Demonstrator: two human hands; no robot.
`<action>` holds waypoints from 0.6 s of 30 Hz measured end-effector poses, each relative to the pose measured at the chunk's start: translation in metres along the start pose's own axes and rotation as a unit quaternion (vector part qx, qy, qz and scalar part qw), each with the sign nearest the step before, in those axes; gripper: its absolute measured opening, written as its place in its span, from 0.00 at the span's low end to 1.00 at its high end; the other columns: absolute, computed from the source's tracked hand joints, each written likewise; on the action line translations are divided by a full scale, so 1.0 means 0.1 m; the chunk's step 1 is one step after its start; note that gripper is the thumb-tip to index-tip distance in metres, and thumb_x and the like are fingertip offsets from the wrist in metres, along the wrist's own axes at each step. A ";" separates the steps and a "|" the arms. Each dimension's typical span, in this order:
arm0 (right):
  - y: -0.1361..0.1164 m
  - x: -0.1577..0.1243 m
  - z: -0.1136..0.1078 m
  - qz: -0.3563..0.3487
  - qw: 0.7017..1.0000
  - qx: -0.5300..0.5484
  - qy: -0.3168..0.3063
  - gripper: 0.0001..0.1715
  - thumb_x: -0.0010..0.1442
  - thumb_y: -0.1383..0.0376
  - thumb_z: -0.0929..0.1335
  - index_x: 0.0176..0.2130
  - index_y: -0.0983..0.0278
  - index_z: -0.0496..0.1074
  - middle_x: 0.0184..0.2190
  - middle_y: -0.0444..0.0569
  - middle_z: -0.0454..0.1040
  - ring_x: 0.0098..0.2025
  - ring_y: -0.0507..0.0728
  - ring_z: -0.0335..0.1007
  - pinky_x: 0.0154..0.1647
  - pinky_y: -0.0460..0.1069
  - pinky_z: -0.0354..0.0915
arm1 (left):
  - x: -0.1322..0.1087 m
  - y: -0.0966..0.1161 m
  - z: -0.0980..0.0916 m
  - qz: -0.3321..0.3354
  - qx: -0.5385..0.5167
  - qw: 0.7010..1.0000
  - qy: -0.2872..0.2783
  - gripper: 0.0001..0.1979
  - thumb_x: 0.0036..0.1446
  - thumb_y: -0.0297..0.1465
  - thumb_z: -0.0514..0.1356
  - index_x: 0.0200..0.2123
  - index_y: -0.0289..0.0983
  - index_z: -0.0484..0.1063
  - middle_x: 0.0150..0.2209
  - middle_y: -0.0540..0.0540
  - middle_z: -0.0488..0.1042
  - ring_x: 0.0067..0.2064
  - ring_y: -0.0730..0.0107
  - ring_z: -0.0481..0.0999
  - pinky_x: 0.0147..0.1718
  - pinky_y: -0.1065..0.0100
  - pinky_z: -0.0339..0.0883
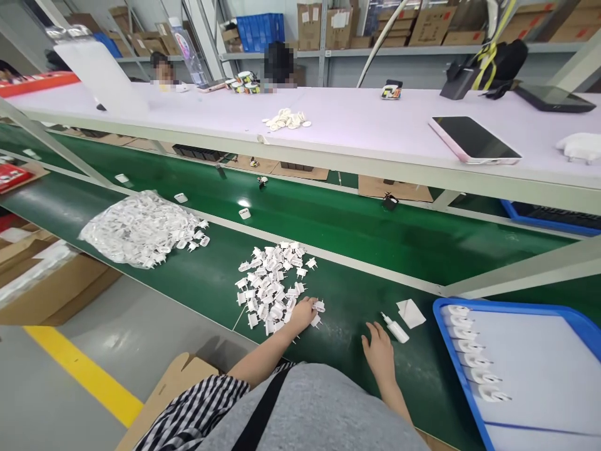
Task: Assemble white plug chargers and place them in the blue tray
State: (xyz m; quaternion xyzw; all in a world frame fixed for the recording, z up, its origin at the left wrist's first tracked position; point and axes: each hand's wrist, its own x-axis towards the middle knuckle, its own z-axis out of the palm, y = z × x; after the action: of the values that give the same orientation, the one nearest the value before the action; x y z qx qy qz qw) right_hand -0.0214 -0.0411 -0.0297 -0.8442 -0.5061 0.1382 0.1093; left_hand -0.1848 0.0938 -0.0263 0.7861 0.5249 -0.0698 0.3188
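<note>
My left hand (303, 313) rests at the near right edge of a loose heap of small white plug parts (270, 285) on the green belt (357, 238), fingers curled round one white plug (319, 306). My right hand (378, 349) lies flat on the belt with fingers spread and holds nothing. Just right of it lie a small white glue bottle (395, 328) and a white paper square (411, 312). A blue tray (539, 369) at the right carries a column of several white plug parts (472, 358) along its left side.
A clear bag full of white plug parts (141, 228) lies on the belt at the left. A shelf (328, 134) above holds a pink-edged tablet (473, 140), a dark tablet (554, 98) and small white rings (286, 119). Cardboard boxes (51, 282) stand on the floor left. Two people sit beyond the shelf.
</note>
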 end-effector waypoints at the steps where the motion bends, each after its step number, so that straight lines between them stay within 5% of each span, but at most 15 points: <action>1: 0.01 0.00 -0.01 0.003 1.000 -0.004 0.020 0.20 0.50 0.65 0.53 0.43 0.64 0.60 0.46 0.54 0.58 0.48 0.60 0.52 0.41 0.54 0.54 | -0.01 0.01 0.01 0.013 -0.001 1.000 -0.001 0.15 0.48 0.26 0.48 0.42 0.37 0.61 0.42 0.46 0.63 0.42 0.71 0.64 0.39 0.72 0.56; 6: 0.20 0.02 -0.11 0.093 0.986 -0.038 0.135 0.24 0.51 0.64 0.53 0.48 0.67 0.53 0.50 0.60 0.49 0.52 0.65 0.41 0.43 0.59 0.49 | -0.01 0.07 0.06 0.029 -0.013 0.999 0.004 0.12 0.49 0.27 0.47 0.38 0.37 0.63 0.39 0.46 0.66 0.40 0.71 0.66 0.37 0.72 0.57; 11: 0.34 0.19 -0.12 0.107 0.994 -0.031 0.022 0.27 0.49 0.61 0.57 0.49 0.65 0.51 0.48 0.57 0.54 0.50 0.64 0.47 0.43 0.57 0.50 | -0.05 0.16 0.12 0.012 -0.168 0.985 -0.035 0.07 0.48 0.27 0.49 0.32 0.35 0.62 0.29 0.49 0.69 0.32 0.75 0.68 0.33 0.74 0.59; 14: 0.36 0.28 -0.08 0.090 0.996 -0.023 -0.013 0.24 0.48 0.62 0.58 0.47 0.65 0.55 0.43 0.55 0.60 0.46 0.62 0.53 0.42 0.55 0.52 | -0.12 0.23 0.16 -0.015 -0.350 0.934 -0.073 0.06 0.48 0.26 0.47 0.31 0.34 0.60 0.25 0.51 0.67 0.27 0.79 0.68 0.29 0.76 0.60; 18: 0.44 0.30 -0.07 0.078 0.997 0.018 0.019 0.23 0.47 0.66 0.57 0.45 0.68 0.56 0.41 0.56 0.62 0.43 0.60 0.57 0.41 0.53 0.55 | -0.26 0.25 0.25 -0.073 -0.538 0.825 -0.160 0.06 0.44 0.28 0.50 0.30 0.36 0.58 0.20 0.53 0.65 0.24 0.79 0.68 0.26 0.75 0.60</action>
State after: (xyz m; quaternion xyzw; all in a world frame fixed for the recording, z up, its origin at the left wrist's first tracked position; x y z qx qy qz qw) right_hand 0.0310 -0.0353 -0.0417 -0.8814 -0.4343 0.1388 0.1232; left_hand -0.1684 0.0529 -0.0238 0.4271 0.4769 0.0752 0.7646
